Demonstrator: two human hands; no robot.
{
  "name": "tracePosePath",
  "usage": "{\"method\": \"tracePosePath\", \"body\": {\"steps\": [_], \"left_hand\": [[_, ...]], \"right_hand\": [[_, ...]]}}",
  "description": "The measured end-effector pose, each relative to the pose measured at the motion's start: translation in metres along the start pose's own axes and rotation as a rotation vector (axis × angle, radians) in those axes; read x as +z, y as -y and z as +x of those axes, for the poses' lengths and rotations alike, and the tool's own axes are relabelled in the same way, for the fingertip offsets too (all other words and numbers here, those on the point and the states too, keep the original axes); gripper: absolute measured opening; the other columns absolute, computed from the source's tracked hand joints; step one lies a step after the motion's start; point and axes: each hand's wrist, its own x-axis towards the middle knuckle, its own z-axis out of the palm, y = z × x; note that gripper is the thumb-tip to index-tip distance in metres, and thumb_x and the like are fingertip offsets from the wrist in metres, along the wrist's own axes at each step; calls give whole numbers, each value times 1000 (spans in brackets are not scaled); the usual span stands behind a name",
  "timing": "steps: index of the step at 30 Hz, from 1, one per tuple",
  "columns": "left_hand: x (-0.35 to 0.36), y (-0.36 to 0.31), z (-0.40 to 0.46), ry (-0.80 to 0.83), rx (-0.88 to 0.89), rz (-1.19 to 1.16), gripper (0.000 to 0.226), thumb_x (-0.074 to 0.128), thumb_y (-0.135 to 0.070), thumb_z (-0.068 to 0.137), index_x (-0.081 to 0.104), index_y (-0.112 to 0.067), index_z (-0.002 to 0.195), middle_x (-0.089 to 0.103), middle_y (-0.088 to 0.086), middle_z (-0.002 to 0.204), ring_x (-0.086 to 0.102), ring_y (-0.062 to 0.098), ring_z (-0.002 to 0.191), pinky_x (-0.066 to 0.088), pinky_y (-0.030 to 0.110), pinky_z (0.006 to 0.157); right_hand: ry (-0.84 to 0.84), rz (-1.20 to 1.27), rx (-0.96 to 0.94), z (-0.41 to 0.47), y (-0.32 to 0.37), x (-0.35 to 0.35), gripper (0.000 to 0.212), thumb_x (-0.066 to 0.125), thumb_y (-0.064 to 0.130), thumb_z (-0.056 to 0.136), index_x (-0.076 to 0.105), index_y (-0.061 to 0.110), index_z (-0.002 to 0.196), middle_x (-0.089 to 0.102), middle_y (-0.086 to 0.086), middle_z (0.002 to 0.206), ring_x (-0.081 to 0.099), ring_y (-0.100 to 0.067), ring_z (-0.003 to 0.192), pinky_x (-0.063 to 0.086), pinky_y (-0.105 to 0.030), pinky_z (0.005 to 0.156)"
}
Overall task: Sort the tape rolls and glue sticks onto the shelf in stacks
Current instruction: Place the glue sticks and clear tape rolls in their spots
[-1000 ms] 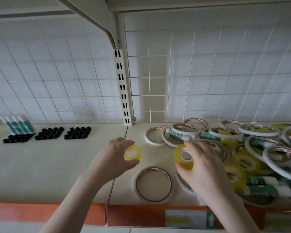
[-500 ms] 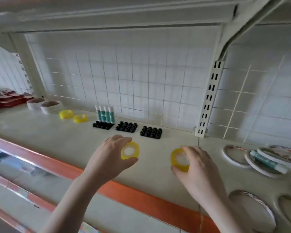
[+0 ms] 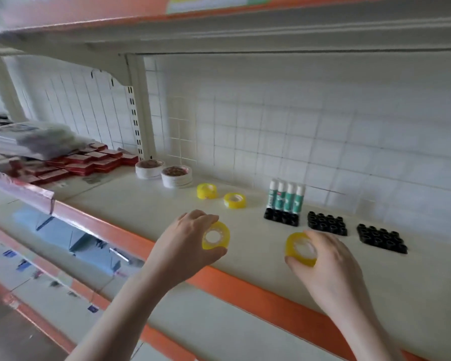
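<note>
My left hand (image 3: 185, 243) pinches one yellow roll (image 3: 216, 239), my right hand (image 3: 326, 259) another roll (image 3: 300, 248). Set crooked on the mid-frame rolls (image 3: 220, 196), they could slide off the shelf (image 3: 130, 201).

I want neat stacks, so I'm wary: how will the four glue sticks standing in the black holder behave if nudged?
The glue sticks are tall, narrow and upright, so they would probably tip if knocked near the caps. Only their bases sit in the black holder, which likely steadies them a little. Lying down, their round bodies would probably roll.
</note>
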Motion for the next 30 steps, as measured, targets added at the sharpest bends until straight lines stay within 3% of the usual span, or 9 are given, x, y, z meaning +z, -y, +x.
{"method": "tracePosePath", "body": {"steps": [6,14,21,30], "left_hand": [[-7,55,26,14,7,-21,63,69,-44,77,48,-24,133,52,-8,123,48,12,113,34,19,86],[-5,105,79,41,49,-13,62,70,-44,76,50,-24,131,54,-6,121,49,14,112,39,25,87],[1,119,122,98,124,-73,64,70,-43,77,48,-24,133,53,-5,123,49,14,114,39,24,90],[25,119,165,235,280,-78,66,68,-46,77,46,-24,135,51,-4,131,44,14,121,34,22,91]], "right_hand": [[1,-26,7,31,38,35,56,70,33,77,54,19,129,57,0,122,50,-20,115,33,-25,89],[14,-45,72,76,59,72,45,71,29,76,60,16,118,60,-1,113,53,-23,106,35,-27,77],[14,-70,155,90,68,85,45,73,26,74,61,15,116,62,-2,112,54,-23,107,26,-22,72],[-40,-104,306,84,68,96,48,74,25,71,62,18,117,62,-2,110,55,-23,105,32,-24,75]]}}
